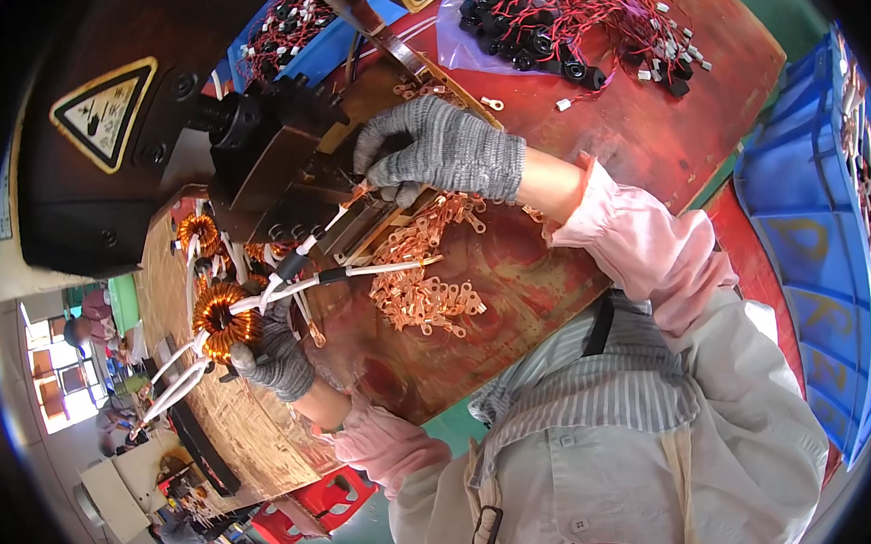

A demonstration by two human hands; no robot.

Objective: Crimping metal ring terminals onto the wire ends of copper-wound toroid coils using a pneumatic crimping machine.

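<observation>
My left hand, in a grey knit glove, grips a copper-wound ring coil with white sleeved leads. One lead stretches right toward a pile of copper ring terminals. My right hand, also gloved, pinches a copper terminal on another white lead at the jaw of a dark press machine. Both hands sit over a worn brown bench.
More copper coils lie beside the press. A clear bag of black parts with red wires rests at the bench's far side. Blue bins stand on the right, another blue bin behind the press. Red stools sit below.
</observation>
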